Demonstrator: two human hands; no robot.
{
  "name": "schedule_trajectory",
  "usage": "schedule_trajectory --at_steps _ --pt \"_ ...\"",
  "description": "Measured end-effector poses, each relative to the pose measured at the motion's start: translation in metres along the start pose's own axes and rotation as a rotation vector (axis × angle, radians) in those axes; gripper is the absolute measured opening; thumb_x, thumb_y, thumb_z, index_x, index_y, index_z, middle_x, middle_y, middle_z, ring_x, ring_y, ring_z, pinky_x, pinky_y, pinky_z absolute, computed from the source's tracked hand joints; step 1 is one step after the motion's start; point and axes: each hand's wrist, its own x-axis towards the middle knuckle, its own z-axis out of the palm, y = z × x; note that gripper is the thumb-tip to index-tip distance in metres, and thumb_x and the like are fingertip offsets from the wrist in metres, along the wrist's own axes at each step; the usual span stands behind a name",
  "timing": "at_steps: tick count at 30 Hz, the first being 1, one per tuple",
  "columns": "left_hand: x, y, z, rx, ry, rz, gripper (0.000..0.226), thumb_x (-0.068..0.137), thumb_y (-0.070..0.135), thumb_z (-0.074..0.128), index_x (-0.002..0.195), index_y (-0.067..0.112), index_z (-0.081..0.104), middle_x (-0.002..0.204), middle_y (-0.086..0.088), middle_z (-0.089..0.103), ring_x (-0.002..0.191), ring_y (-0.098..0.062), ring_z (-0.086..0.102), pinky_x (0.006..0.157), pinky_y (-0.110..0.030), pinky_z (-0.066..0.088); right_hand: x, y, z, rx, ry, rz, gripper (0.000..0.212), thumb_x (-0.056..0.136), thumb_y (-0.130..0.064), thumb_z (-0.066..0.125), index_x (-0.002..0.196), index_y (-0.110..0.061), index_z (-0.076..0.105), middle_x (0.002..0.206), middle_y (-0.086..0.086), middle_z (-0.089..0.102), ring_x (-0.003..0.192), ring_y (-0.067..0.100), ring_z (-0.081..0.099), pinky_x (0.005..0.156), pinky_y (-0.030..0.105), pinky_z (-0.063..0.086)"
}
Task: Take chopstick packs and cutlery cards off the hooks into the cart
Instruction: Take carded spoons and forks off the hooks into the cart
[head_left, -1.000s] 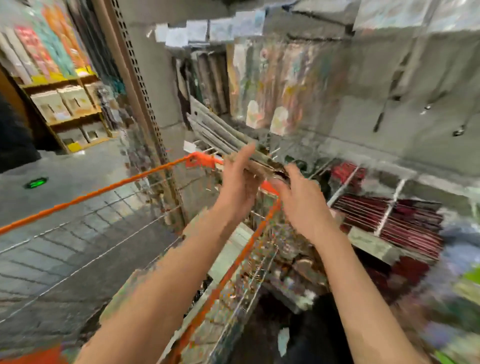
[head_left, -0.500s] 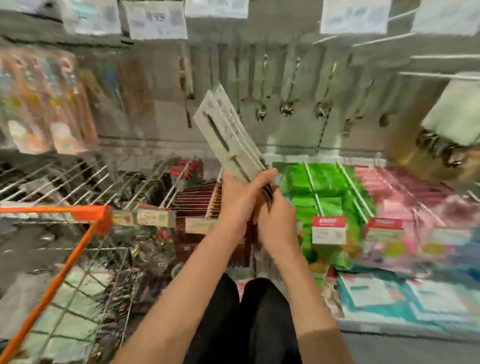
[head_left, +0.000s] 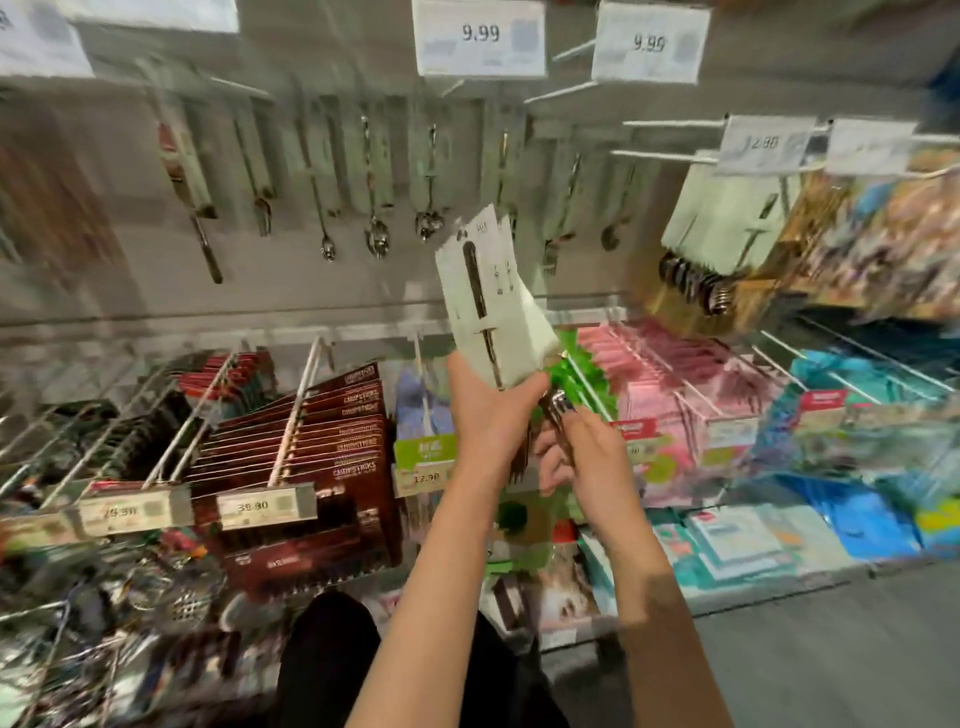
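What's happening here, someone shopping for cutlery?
A person stands at a shop display of hanging cutlery. Their left hand grips a fanned bunch of pale cutlery cards, held upright, while the right hand fingers the metal ends below the cards. More carded spoons hang on the wall hooks behind, and dark red chopstick packs hang on hooks to the left.

I'm facing a grey hook wall (head_left: 322, 296). At 12 o'clock, cutlery cards (head_left: 374, 182) hang in a row on upper hooks, price tags (head_left: 480, 44) above. At 2, more white cutlery cards (head_left: 727, 218). At 9, dark red chopstick packs (head_left: 332, 431) on lower hooks. At 3, pink packs (head_left: 670, 374); green packs (head_left: 584, 371) beside them.
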Motion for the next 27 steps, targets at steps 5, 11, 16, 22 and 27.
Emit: schedule_trajectory --at_steps 5,11,16,22,27 --pt "-0.006 -0.01 0.015 -0.046 -0.021 -0.109 0.056 0.064 0.011 0.077 0.112 0.013 0.049 0.104 -0.006 0.066 0.092 -0.02 0.066 0.081 -0.039 0.058 0.006 0.001 -0.026 0.191 0.075 0.061 0.032 0.103 -0.027 0.038 0.086 -0.005 0.056 0.052 0.001 0.054 0.035 0.009 0.041 0.034 0.019 0.033" --pt "-0.011 -0.015 0.023 -0.138 -0.133 -0.233 0.049 0.062 0.015 0.076 0.101 0.02 0.047 0.091 -0.013 0.062 0.063 -0.022 0.055 0.053 -0.035 0.049 0.015 -0.003 -0.045 0.435 0.197 0.067 0.029 0.102 -0.026 0.039 0.088 -0.004 0.052 0.04 -0.006 0.034 0.028 0.004 0.024 0.029 0.015 0.018" --pt "-0.011 -0.015 0.025 -0.046 -0.13 -0.116 0.064 0.062 0.021 0.087 0.115 0.02 0.05 0.106 -0.004 0.067 0.094 -0.023 0.067 0.083 -0.049 0.056 0.018 -0.009 -0.055 0.573 0.283 -0.014 0.025 0.103 -0.025 0.038 0.089 -0.007 0.048 0.04 -0.008 0.029 0.029 0.003 0.021 0.029 0.015 0.016" --pt "-0.008 -0.013 0.037 -0.028 -0.125 -0.051 0.077 0.064 0.012 0.088 0.127 0.015 0.044 0.116 -0.001 0.063 0.105 -0.017 0.062 0.096 -0.043 0.052 0.032 -0.012 -0.068 0.54 0.327 -0.046 0.027 0.102 -0.027 0.04 0.086 -0.008 0.051 0.041 -0.009 0.029 0.03 0.003 0.02 0.03 0.016 0.015" --pt "-0.006 -0.014 0.047 -0.004 -0.138 -0.005 0.081 0.065 0.012 0.088 0.13 0.014 0.041 0.117 0.002 0.059 0.106 -0.014 0.06 0.089 -0.027 0.05 0.046 -0.014 -0.078 0.494 0.347 0.003 0.027 0.102 -0.027 0.042 0.087 -0.008 0.054 0.039 -0.008 0.028 0.029 0.004 0.019 0.031 0.017 0.013"
